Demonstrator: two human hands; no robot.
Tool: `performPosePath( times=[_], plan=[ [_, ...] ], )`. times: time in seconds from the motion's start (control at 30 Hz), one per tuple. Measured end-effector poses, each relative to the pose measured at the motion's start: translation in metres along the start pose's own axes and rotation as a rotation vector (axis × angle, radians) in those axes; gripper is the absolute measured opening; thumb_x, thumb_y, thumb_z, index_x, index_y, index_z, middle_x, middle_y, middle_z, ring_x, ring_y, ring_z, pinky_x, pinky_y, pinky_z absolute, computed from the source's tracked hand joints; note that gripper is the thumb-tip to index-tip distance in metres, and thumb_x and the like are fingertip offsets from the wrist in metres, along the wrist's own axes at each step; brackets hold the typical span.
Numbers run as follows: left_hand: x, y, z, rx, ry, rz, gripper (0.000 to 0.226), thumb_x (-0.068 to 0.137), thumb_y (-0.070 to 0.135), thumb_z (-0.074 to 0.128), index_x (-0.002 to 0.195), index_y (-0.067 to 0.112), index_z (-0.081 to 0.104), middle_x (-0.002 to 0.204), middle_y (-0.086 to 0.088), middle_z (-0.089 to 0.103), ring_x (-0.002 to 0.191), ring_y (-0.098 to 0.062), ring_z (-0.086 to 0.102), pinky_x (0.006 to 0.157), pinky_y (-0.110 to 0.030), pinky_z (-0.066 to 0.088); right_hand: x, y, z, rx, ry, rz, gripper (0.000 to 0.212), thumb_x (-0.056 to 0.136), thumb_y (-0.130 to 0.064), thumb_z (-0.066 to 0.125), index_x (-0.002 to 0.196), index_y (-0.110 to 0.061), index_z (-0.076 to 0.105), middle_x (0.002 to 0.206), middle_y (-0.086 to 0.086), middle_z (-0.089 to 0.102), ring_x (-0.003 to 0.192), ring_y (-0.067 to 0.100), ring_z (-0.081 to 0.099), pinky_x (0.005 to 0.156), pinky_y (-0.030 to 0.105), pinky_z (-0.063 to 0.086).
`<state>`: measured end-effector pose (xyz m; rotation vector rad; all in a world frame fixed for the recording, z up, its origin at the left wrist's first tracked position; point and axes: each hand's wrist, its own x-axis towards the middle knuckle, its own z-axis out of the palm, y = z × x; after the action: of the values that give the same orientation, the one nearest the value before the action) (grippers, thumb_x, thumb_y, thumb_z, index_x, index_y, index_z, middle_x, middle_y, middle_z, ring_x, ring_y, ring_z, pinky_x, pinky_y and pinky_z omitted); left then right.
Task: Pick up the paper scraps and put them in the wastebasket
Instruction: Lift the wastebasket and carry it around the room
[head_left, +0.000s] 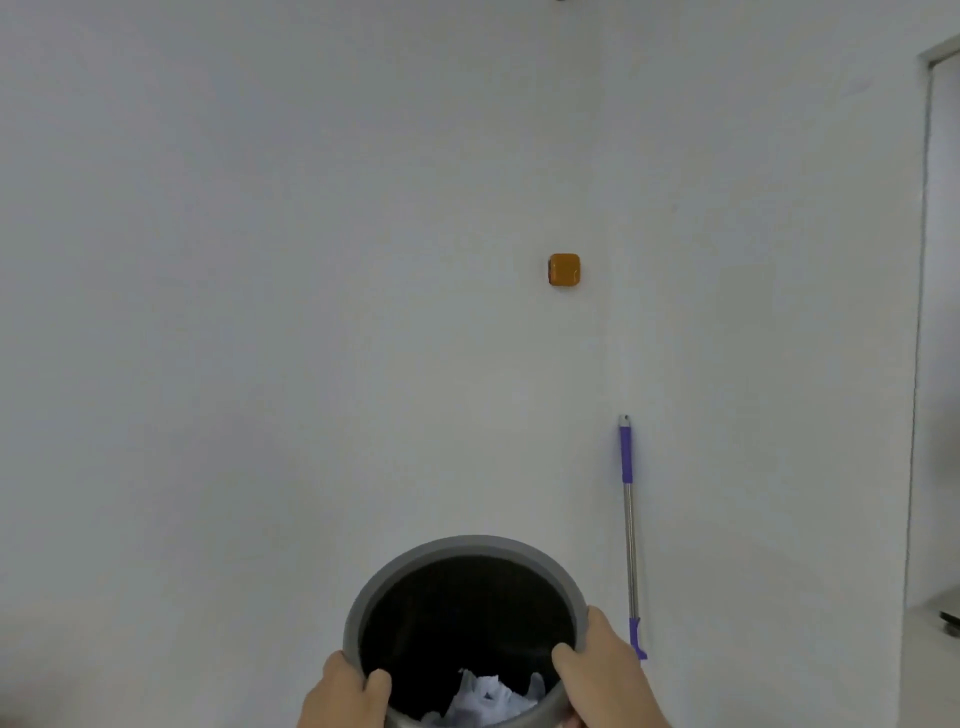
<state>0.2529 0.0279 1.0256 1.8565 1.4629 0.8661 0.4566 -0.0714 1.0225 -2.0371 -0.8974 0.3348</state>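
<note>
A round grey wastebasket (467, 545) with a black inside fills the bottom middle of the head view, held up in front of a white wall. Crumpled white paper scraps (488, 699) lie inside it near the front. My left hand (343, 696) grips the rim on the left, thumb hooked inside. My right hand (602, 670) grips the rim on the right, thumb also over the edge. The basket's lower part is cut off by the frame.
The white wall carries a small orange square fitting (564, 269). A mop or broom handle (629, 535) with purple grips leans against the wall to the right of the basket. A door frame (922, 312) stands at the far right.
</note>
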Motion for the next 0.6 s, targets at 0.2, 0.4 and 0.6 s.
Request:
performPosePath(
  times=[0.2,0.4,0.6],
  plan=[
    [0.005,0.004,0.034,0.026,-0.037,-0.079,0.018,0.091,0.025,0.049,0.099,0.009,0.049,0.087,-0.006,0.056,0.072,-0.017,0.052,0.068,-0.028,0.038,0.014,0.03,-0.011,0.016,-0.101,0.052,0.023,0.094,-0.026,0.053,0.111,-0.021,0.039,0.102,0.008,0.066,0.078,0.02,0.066,0.083,0.035,0.058],
    [0.028,0.003,0.07,-0.001,-0.053,-0.103,0.017,0.091,0.025,0.049,0.1,0.01,0.049,0.082,-0.004,0.056,0.07,-0.015,0.054,0.06,-0.028,0.039,0.049,0.047,-0.009,0.006,-0.124,0.075,0.023,0.094,-0.025,0.054,0.111,-0.022,0.04,0.098,0.009,0.067,0.07,0.019,0.064,0.081,0.037,0.06],
    [0.096,0.006,0.109,0.021,-0.06,-0.124,0.016,0.092,0.024,0.048,0.101,0.012,0.047,0.081,-0.003,0.056,0.07,-0.012,0.055,0.059,-0.026,0.04,0.112,0.052,0.015,-0.01,-0.106,0.124,0.026,0.093,-0.028,0.055,0.113,-0.022,0.038,0.102,0.008,0.066,0.076,0.02,0.066,0.085,0.038,0.061]
  ],
)
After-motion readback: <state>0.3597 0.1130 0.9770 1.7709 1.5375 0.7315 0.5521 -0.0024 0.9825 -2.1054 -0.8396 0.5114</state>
